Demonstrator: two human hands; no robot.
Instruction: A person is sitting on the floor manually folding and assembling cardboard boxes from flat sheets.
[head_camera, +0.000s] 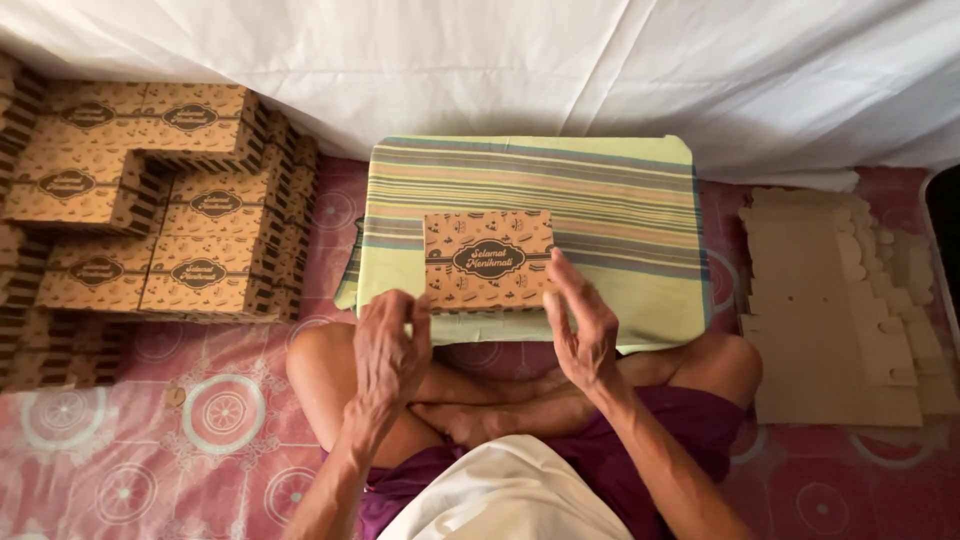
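One low table (640, 170) under a striped green cloth stands before my crossed legs, on a pink patterned mat (200, 420) with a white sheet (600, 60) hung behind. Folded brown printed boxes (150, 200) are stacked at my left; flat cardboard blanks (840, 310) lie at my right. One closed box (488, 258) sits at the table's near edge. My left hand (390, 350) hovers loosely open just beside it, holding nothing; my right hand (580, 320), fingers spread, touches its right corner.

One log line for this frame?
left hand: open, beside box | right hand: open, at box edge | box: closed, on striped cloth
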